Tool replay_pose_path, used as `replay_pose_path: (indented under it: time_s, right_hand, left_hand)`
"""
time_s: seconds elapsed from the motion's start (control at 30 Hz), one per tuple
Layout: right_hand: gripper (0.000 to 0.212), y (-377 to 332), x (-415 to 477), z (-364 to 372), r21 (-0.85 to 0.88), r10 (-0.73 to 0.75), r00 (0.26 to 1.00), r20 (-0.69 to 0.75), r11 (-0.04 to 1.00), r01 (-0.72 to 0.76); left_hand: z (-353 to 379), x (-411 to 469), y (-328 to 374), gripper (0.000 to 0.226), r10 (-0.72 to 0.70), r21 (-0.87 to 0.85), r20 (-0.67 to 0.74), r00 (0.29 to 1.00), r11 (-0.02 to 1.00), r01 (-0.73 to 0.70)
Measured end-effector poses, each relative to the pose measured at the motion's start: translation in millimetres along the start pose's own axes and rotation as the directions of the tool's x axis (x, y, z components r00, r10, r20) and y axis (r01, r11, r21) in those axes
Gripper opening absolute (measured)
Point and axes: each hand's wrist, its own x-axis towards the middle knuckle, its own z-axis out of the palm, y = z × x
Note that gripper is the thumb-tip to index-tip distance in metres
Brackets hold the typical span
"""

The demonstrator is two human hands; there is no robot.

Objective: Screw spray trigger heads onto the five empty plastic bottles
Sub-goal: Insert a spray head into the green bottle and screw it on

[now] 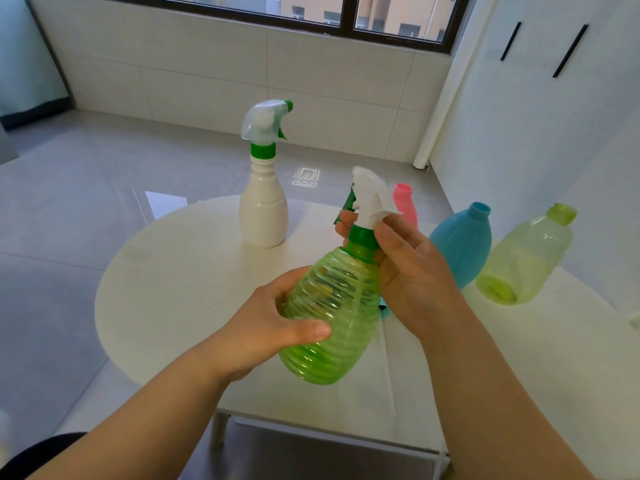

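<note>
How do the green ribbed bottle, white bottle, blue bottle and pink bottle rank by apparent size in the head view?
1. Green ribbed bottle, though nearest the camera.
2. White bottle.
3. Blue bottle.
4. Pink bottle, mostly hidden.

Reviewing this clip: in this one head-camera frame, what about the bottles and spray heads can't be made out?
- Pink bottle: body hidden behind the right hand and the white trigger head; only neck and shoulder show.
- Green collar on the ribbed green bottle: fingers cover the threads, so how far it is screwed on is unclear.
- Teal object: a sliver behind the green bottle; unidentifiable.
- Left hand: palm side hidden.
</note>
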Motion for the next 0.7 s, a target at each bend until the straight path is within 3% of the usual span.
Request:
replay_pose_path:
  time_s: [0.1, 0.2, 0.3, 0.37, 0.6, 0.7]
  right_hand:
    - [0.025, 0.0, 0.7, 1.5, -0.085, -0.013, 0.999, -0.046, 0.996, 0.009]
    - [0.016, 12.1, 1.3, 5.7, -0.327, -0.139, 0.959, -0.248, 0.944, 0.052]
    - [0.015, 26.3, 1.3, 10.9, -0.438, -0.210, 0.920, -0.330, 0.898, 0.048]
    - [0.018, 26.1, 1.8, 12.0, -0.435, -0.159, 0.942, -0.296, 0.900, 0.015]
    - [0.015, 30.9, 3.5, 19.8, -0.339, -0.006, 0.998, -0.068, 0.940, -0.018]
    - [0.036, 32.6, 6.4, 24.7, -0.203, 0.042, 0.999, -0.026, 0.978, -0.046]
  left_hand:
    - [1.5, -0.9, 0.1, 0.086, 0.034, 0.047, -0.061, 0.998, 0.998, -0.031]
    - [5.1, -0.4, -6.8, 0.066, 0.107, 0.256, -0.289, 0.951, 0.966, -0.031]
    - [7.4, -1.1, -16.3, 0.081, 0.167, 0.465, -0.395, 0.903, 0.884, 0.040]
    - [5.0, -2.5, -22.1, 0.090, 0.195, 0.536, -0.405, 0.893, 0.842, 0.059]
    - [-7.7, -14.8, -32.0, 0.084, 0.239, 0.554, -0.393, 0.888, 0.832, 0.021]
    - [-11.3, -18.0, -34.8, 0.082, 0.235, 0.519, -0.384, 0.893, 0.855, -0.001]
